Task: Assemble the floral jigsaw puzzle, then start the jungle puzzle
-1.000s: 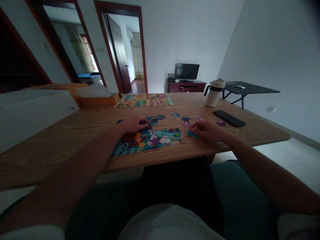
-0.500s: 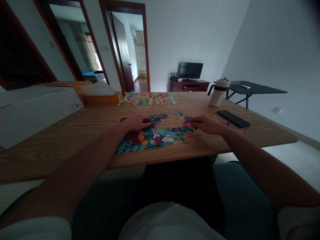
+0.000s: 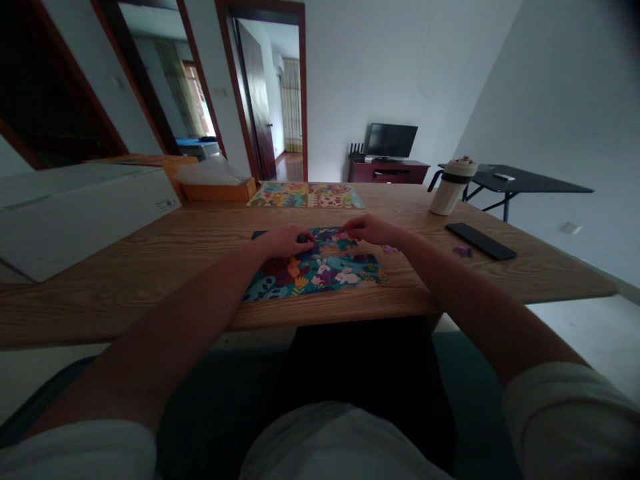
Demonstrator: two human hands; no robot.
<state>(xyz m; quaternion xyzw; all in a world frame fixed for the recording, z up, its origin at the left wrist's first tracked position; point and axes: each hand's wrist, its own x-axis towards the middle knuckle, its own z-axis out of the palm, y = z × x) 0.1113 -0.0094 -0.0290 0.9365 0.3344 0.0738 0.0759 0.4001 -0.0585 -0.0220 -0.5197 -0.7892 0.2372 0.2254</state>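
Moved since the last view: right hand point(image 3: 373, 230) drawn in from the loose pieces to the top edge of the jigsaw puzzle point(image 3: 315, 270), beside the left hand point(image 3: 285, 241); the head has also turned slightly, shifting the whole room in view. Item, jigsaw puzzle: partly assembled, lying flat on the wooden table point(image 3: 125, 267) directly before the person, within easy reach of both hands, rabbits showing in its lower part, top edge ragged and unfinished. Item, left hand: fingers curled downward over a dark piece point(image 3: 303, 238) at that edge, seemingly steadying it; whether it is gripped cannot be told. Item, right hand: fingertips drawn together at the puzzle's top edge; any piece between them is hidden, so its grip cannot be told. Item, loose purple pieces point(image 3: 463, 251): set apart to the right, seemingly kept clear of the assembled area. Item, printed picture sheet point(image 3: 306, 195): flat at the table's far side, in line with the puzzle, seemingly placed for viewing. Item, smartphone point(image 3: 481, 241) and lidded tumbler point(image 3: 451, 187): parked at the right, out of the working area
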